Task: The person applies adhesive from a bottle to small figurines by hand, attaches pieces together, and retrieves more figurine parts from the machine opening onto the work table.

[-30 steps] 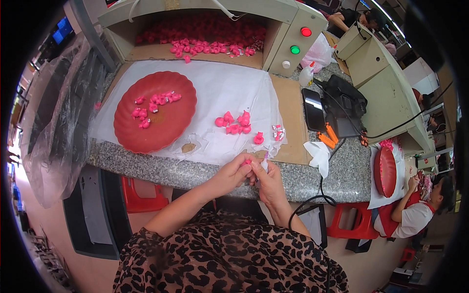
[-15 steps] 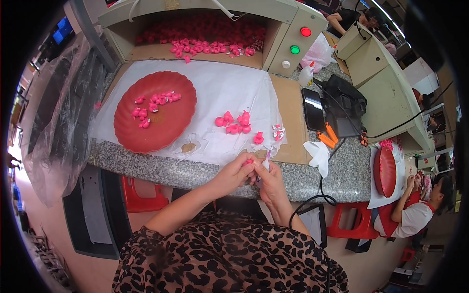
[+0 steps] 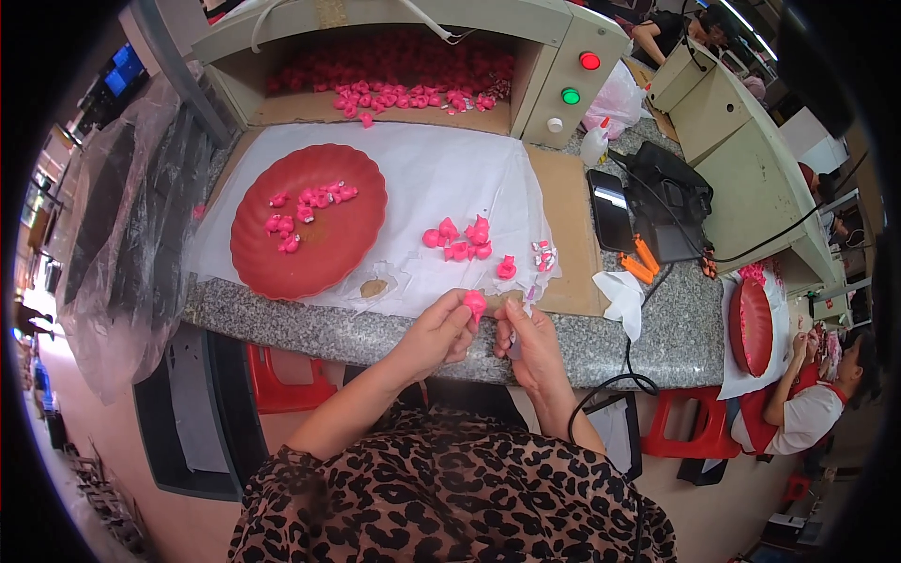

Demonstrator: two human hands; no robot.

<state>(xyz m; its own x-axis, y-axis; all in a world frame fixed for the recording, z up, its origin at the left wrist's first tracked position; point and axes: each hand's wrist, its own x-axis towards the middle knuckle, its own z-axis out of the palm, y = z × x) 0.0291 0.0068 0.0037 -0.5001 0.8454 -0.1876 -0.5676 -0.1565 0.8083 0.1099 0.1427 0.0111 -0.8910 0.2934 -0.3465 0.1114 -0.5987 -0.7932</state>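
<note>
Held pink piece (image 3: pixel 476 303): apparently unfinished

Other pieces (image 3: pixel 457 251) lie on the red plate (image 3: pixel 333 251) and white paper (image 3: pixel 413 159); which are finished, I cannot tell. My left hand (image 3: pixel 435 335) pinches the held one over the surface's (image 3: pixel 676 338) near edge, long axis roughly square to that edge, narrower end seemingly toward me. My right hand (image 3: pixel 538 344) grips a slim pale object (image 3: pixel 514 347).

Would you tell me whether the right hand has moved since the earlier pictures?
Yes: against the lone pink piece on the white sheet, the right hand has shifted slightly rightward, away from the left hand.
</note>
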